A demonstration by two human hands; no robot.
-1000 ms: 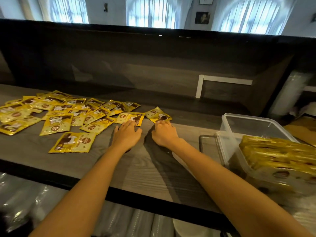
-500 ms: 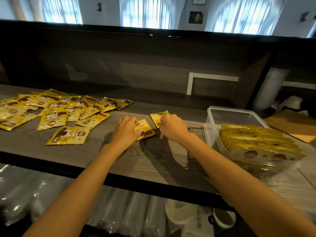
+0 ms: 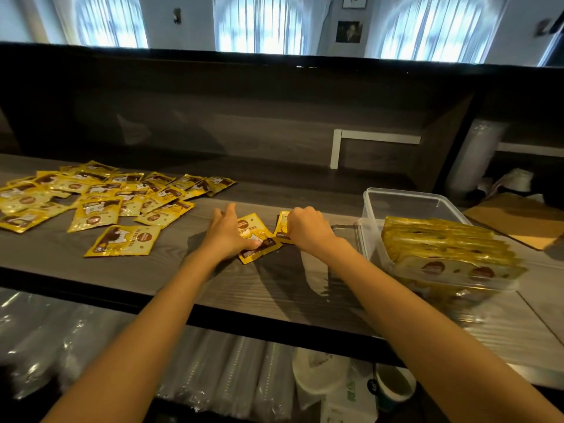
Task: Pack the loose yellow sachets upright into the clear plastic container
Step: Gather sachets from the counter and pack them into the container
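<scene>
Several loose yellow sachets (image 3: 97, 196) lie scattered flat on the grey wooden counter at the left. My left hand (image 3: 227, 232) presses flat on one sachet (image 3: 258, 241) near the counter's middle, thumb on its face. Just to the right, my right hand (image 3: 308, 228) is closed on the edge of a second sachet (image 3: 282, 225). The clear plastic container (image 3: 399, 203) stands at the right, its near half filled with a row of sachets (image 3: 448, 248) standing on edge, its far half bare.
A dark raised wall (image 3: 274, 102) backs the counter. A brown board (image 3: 518, 218) lies right of the container. Below the counter's front edge (image 3: 244, 322) are wrapped stacks of plastic cups (image 3: 219, 370) and a paper cup (image 3: 393, 386).
Both hands have each dragged one sachet from the pile's right end toward the container. The left hand went from resting on the counter to pressing on its sachet.
</scene>
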